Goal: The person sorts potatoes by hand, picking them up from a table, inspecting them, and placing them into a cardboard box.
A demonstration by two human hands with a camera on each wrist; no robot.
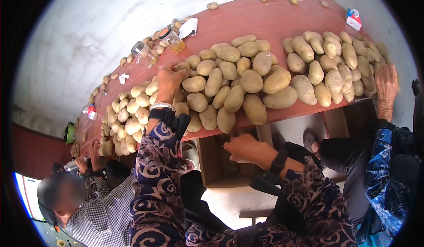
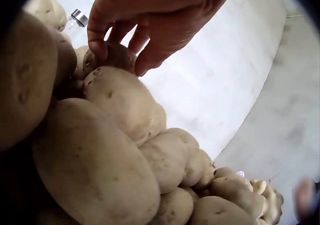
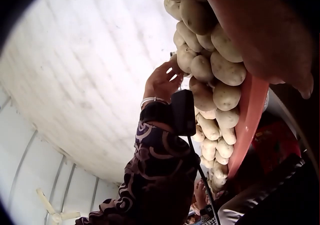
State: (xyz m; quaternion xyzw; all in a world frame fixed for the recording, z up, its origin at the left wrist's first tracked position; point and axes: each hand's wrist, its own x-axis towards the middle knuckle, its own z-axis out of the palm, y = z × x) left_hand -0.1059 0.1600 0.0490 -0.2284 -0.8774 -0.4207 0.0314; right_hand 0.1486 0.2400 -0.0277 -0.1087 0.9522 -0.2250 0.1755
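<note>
Sleeves, two, patterned: nearest the camera, reaching forward on either side of the box; dark strap with a black device at each wrist.

Box, cardboard, open-topped: landmark for this entry, below the table's near edge; contents in shadow, not legible.

Right hand: over the mouth of the box, fingers bent downward; whether anything is in its grasp cannot be told.

Left hand: beyond the box and to its left; thumb and curved fingers grasping one potato.

Potato, one, darkly shaded: between left thumb and fingers, at the far left of the middle heap; from the box, beyond and leftward. Long axis: cannot be told, the hand covering much of it.

Governing relation, as judged: left hand nearer the potato, right hand nearer the box, with the middle heap between potato and box.

Left heap: left of the box, on the table. Right heap: beyond the box, rightward.

Table, red: extends beyond the box.

Jars, two, lidded: far beyond the box, leftward; amber liquid inside.

Neighbours, two: checked shirt, left of the box; blue sleeve, right.
</note>
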